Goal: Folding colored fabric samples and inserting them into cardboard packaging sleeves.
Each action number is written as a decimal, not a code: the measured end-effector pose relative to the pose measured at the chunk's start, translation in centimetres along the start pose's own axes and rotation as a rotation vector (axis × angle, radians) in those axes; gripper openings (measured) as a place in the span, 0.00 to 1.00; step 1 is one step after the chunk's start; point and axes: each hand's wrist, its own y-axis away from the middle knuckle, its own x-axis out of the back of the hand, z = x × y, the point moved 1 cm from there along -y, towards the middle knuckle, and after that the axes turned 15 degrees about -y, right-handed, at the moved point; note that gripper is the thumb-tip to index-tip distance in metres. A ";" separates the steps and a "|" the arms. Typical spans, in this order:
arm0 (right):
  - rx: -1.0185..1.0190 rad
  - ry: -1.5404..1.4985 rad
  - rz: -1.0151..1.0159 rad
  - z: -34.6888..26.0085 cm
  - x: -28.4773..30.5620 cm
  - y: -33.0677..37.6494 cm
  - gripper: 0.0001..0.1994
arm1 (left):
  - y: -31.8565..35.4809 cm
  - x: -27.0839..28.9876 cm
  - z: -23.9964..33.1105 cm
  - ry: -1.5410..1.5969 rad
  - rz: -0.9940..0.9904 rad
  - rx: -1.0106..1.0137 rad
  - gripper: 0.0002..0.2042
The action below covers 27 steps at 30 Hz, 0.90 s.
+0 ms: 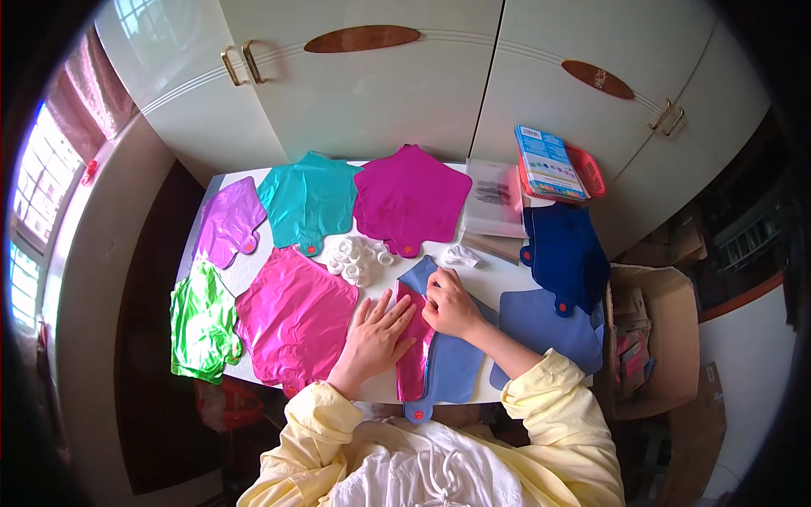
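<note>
With the left hand (376, 334) open and flat on the folded pink foil (412, 372) at the frame's lower centre and the right hand (452, 304) curled by its upper right edge, grip hidden, uneven pressing could skid or crease it across the blue sheet (460, 372).

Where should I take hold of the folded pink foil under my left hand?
Probably the lower end of the folded pink foil, coming from your side: that end is narrow and uncovered, while the left hand covers part of it higher up and the right hand is at its upper right edge.
</note>
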 end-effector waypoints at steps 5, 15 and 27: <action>0.046 0.037 0.017 0.0 -0.1 0.0 0.03 | 0.0 -0.2 0.0 -0.019 -0.016 -0.007 0.29; 0.023 0.192 0.046 -3.1 1.3 0.0 0.13 | 0.0 -0.6 -0.2 -0.075 -0.023 -0.019 0.29; -0.042 0.418 -0.248 -5.8 0.7 3.8 0.29 | -0.1 -0.9 -0.6 -0.085 0.047 0.033 0.24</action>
